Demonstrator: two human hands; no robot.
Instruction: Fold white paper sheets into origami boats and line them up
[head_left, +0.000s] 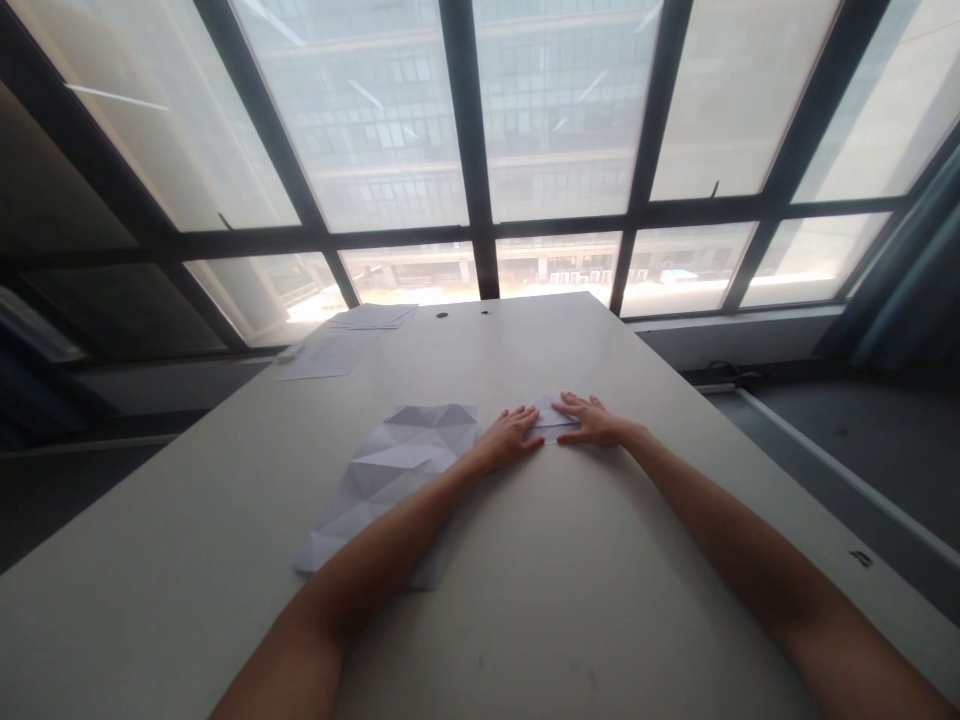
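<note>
A small folded piece of white paper (pixel 553 434) lies flat on the white table, with a pointed top and a straight fold across its middle. My left hand (pixel 513 438) rests on its left side, fingers stretched out and pressing down. On its right side lies my right hand (pixel 591 420), fingers spread and flat, thumb near the lower edge. Parts of the paper are hidden under both hands. Left of it, a larger creased sheet of paper (pixel 397 455) shows many triangular folds; my left forearm crosses over its lower right part.
Several flat paper sheets (pixel 330 355) lie at the table's far left corner. Two small dark objects, one a round piece (pixel 442 315), sit near the far edge. A small dark item (pixel 860 558) lies by the right edge of the table (pixel 600 600). Windows stand beyond.
</note>
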